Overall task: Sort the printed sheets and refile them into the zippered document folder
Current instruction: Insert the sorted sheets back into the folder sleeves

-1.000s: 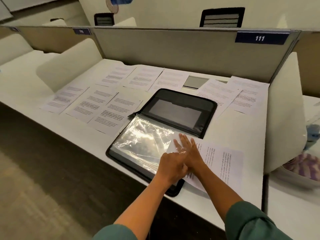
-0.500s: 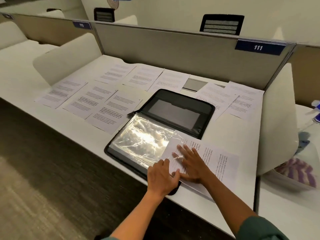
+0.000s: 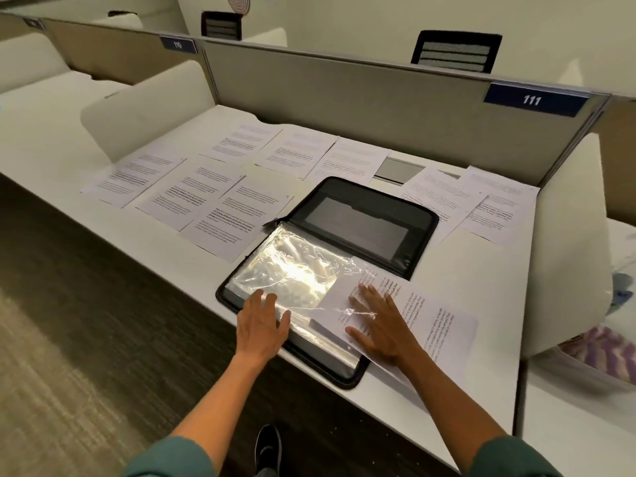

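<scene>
On a white desk [image 3: 120, 242], an open black zippered document folder [image 3: 364, 215] shows crinkled glossy plastic sleeves [image 3: 292, 273]. The left hand [image 3: 263, 325] lies spread flat on them; the right hand [image 3: 378, 325], fingers splayed, presses a printed white sheet [image 3: 433, 325] that lies lengthwise, half inside, pointing right.

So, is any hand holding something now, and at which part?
Nothing is gripped. The left hand lies flat on the plastic sleeve near its front edge; the right hand presses flat on the printed sheet, on its end entering the sleeve.

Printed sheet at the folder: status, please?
Left hand flat on clear plastic sleeve. Right hand pressing white printed sheet, partly inside black zippered folder. Nothing blocking.
</scene>
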Demonstrator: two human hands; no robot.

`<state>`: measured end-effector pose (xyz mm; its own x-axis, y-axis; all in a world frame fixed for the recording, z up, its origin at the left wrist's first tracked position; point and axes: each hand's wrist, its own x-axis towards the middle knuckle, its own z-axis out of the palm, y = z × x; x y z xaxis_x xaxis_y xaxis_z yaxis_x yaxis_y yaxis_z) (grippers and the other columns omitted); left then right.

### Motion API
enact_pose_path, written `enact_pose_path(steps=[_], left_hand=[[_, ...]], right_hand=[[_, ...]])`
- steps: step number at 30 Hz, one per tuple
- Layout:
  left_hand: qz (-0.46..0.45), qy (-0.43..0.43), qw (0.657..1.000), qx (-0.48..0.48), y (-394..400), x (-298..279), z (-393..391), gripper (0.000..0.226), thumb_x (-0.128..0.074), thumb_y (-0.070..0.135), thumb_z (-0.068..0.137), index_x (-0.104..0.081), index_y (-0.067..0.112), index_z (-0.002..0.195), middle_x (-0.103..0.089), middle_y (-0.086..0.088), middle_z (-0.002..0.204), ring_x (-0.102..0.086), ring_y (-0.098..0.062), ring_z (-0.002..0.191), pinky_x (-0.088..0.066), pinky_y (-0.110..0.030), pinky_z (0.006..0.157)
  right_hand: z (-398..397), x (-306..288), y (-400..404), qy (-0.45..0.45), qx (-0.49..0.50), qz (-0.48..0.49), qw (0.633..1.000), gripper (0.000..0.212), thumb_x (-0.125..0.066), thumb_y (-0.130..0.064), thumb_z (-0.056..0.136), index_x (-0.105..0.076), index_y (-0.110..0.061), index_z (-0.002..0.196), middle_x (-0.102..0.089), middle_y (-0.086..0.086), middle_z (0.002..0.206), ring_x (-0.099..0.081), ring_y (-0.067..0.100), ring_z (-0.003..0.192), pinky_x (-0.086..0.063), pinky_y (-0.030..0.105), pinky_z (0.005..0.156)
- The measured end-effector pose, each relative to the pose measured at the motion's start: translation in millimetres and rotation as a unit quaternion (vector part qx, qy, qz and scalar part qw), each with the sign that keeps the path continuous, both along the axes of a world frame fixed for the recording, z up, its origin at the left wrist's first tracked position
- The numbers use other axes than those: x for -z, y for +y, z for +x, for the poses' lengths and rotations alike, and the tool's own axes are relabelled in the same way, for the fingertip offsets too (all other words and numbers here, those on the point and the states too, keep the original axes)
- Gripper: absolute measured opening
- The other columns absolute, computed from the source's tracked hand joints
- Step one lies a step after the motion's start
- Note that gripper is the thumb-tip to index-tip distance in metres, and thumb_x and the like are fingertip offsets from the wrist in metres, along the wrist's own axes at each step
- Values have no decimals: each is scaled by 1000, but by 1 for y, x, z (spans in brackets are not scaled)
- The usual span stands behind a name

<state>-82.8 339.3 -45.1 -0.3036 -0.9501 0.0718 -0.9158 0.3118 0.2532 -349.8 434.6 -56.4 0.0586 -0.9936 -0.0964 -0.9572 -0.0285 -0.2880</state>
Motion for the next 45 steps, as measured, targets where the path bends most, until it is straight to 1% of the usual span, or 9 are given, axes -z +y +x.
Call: enact_pose_path(steps=[5, 8, 12, 16, 22, 29, 35, 40, 45], left_hand=[[49, -32, 998, -7, -21, -5, 6, 68, -39, 58, 96, -33, 17, 150, -23, -16, 159, -19, -32, 148, -26, -51, 117], [64, -23, 998, -12, -30, -2, 8, 72, -35, 61, 97, -23, 20, 155, -12, -14, 163, -9, -32, 151, -18, -53, 119], [82, -28, 996, -24, -34, 1, 15, 74, -33, 62, 97, -18, 20, 156, -4, -14, 164, -3, -31, 152, -13, -55, 120], [79, -32, 996, -38, -40, 2, 19, 76, -31, 64, 96, -15, 21, 156, -1, -15, 164, 0, -31, 152, -11, -55, 120], [96, -29, 994, -43, -51, 3, 27, 78, -28, 67, 95, -12, 23, 157, 1, -17, 164, 0, -33, 152, -8, -55, 121], [89, -42, 994, -47, -58, 9, 20, 80, -17, 72, 94, -13, 22, 157, -2, -20, 163, -1, -35, 151, -7, -56, 120], [67, -25, 996, -59, -58, 14, 23, 88, -10, 74, 88, -18, 19, 156, -8, -21, 162, -8, -36, 151, -11, -54, 120], [57, -25, 996, -62, -52, 18, 22, 87, -6, 74, 89, -14, 21, 157, -6, -21, 163, -6, -36, 151, -9, -56, 120], [80, -32, 993, -79, -54, 17, 7, 82, -11, 71, 93, -7, 20, 158, 1, -22, 163, 2, -36, 151, -1, -59, 120]], right_hand=[[-20, -6, 19, 38, 8, 38, 999, 81, -11, -77, 90, 0, -33, 157, 21, -2, 162, 22, 19, 149, 6, 46, 123], [-21, -9, 19, 41, -5, 53, 998, 81, -10, -80, 88, 7, -37, 155, 28, -3, 160, 27, 19, 147, 12, 44, 120], [-14, -5, 3, 49, -18, 43, 998, 83, -3, -84, 84, 6, -41, 154, 24, -4, 161, 25, 20, 148, 10, 47, 121], [-3, 2, -14, 23, -28, 20, 999, 78, -5, -84, 86, 5, -46, 153, 23, -9, 162, 24, 15, 148, 9, 47, 122], [-2, 1, -4, -10, 4, 10, 1000, 80, -10, -77, 90, -2, -33, 157, 16, -8, 164, 20, 9, 149, 2, 45, 124], [-12, -2, 1, 21, 23, 33, 999, 81, -12, -82, 88, 6, -39, 155, 23, -11, 162, 23, 12, 148, 5, 43, 123], [7, 4, -29, 37, 12, -1, 999, 79, -16, -78, 91, 1, -37, 156, 16, -7, 164, 17, 16, 150, 4, 45, 123], [13, 8, -34, 14, 14, 0, 1000, 80, -19, -75, 94, -9, -27, 158, 4, -2, 165, 8, 17, 152, -9, 50, 123], [-2, 0, -18, 37, 46, 23, 998, 80, -14, -75, 93, -5, -30, 157, 15, -7, 164, 20, 11, 149, 1, 47, 123]])
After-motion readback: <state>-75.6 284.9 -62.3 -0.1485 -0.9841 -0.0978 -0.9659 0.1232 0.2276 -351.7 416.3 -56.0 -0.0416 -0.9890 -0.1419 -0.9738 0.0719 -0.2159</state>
